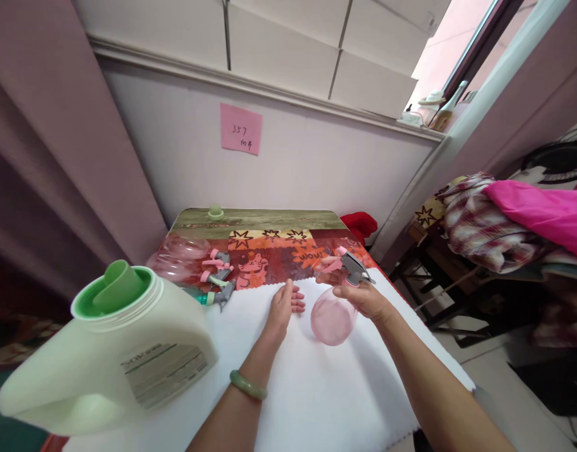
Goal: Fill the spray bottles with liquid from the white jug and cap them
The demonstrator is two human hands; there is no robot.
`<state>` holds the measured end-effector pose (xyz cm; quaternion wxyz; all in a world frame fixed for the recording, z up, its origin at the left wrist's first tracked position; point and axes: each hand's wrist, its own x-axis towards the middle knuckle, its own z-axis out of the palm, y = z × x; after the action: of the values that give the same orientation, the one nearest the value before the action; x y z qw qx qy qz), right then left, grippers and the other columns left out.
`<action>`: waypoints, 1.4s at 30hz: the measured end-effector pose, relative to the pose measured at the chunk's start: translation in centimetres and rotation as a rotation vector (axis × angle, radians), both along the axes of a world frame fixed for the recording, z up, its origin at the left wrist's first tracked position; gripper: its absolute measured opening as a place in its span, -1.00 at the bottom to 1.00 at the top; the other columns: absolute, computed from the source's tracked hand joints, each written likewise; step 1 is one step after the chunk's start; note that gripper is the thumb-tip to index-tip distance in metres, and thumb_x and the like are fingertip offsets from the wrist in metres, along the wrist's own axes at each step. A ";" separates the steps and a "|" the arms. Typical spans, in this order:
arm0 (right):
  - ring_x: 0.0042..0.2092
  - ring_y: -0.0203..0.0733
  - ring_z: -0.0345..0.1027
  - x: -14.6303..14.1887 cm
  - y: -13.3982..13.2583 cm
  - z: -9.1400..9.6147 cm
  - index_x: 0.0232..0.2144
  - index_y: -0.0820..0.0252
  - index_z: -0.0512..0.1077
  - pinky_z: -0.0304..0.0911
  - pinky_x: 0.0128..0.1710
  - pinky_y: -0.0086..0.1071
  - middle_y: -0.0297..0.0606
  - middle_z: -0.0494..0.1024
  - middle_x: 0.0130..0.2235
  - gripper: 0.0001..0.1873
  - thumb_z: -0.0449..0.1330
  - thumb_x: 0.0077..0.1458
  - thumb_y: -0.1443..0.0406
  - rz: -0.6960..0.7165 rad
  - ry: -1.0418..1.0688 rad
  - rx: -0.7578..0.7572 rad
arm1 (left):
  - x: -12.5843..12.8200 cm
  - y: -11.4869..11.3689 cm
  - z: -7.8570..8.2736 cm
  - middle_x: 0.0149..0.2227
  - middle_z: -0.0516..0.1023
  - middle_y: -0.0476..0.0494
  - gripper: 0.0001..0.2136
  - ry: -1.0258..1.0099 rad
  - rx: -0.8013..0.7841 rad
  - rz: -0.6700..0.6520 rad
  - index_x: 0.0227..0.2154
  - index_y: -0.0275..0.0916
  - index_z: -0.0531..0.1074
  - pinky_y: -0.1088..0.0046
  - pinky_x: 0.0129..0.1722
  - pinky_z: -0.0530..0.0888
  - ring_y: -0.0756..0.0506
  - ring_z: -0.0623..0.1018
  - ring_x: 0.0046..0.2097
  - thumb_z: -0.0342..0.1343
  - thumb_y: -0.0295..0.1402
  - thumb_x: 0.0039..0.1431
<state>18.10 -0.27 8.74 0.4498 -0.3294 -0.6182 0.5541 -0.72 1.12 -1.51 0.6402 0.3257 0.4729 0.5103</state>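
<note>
My right hand (361,296) is closed around the neck of a pink, see-through spray bottle (334,319) with a grey and pink trigger head (355,267). The bottle is tilted, its round base toward me, over the white cloth (311,402). Just left of it, my left hand (285,304) is held edge-on with fingers stretched out and nothing in them, apart from the bottle. A green bangle (248,385) circles my left wrist. Left of that hand, several more spray bottles (182,267) lie on their sides, heads pointing right.
A large pale green jug (170,333), uncapped at its green spout (116,292), stands at the near left. A small green cap (215,211) sits at the table's back edge. A pink note (241,129) is on the wall. Clothes (481,220) are piled at right.
</note>
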 end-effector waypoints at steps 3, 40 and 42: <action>0.04 0.06 0.48 0.1 0.0 -0.1 0.07 0.03 0.42 0.29 0.13 0.02 -0.16 0.61 -0.06 -0.40 0.41 -0.05 0.17 -0.012 -0.003 -0.008 | 0.0 0.0 0.0 -0.37 0.56 -0.30 -0.34 -0.001 0.002 0.001 -0.26 -0.38 0.43 0.32 -0.39 0.52 -0.10 0.56 -0.44 0.11 0.27 0.03; 0.17 0.05 0.40 1.7 0.6 -1.2 0.12 -0.04 0.42 0.17 0.25 0.12 -0.14 0.54 0.13 -0.42 0.40 0.05 0.14 -0.230 -0.038 0.081 | -0.1 0.1 -0.1 -0.40 0.57 -0.27 -0.37 -0.015 0.002 -0.003 -0.29 -0.36 0.44 0.34 -0.39 0.52 -0.09 0.56 -0.44 0.12 0.25 0.05; 0.21 0.06 0.36 2.5 0.8 -1.8 0.06 -0.01 0.48 0.18 0.24 0.10 -0.12 0.54 0.13 -0.48 0.41 0.03 0.11 -0.270 -0.074 0.081 | 0.0 0.2 -0.1 -0.41 0.57 -0.27 -0.37 -0.012 -0.001 -0.003 -0.29 -0.36 0.44 0.35 -0.39 0.52 -0.09 0.57 -0.45 0.12 0.24 0.06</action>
<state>20.58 0.57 6.94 0.5102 -0.4113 -0.6063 0.4505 -0.73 1.35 -1.66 0.6439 0.3230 0.4687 0.5112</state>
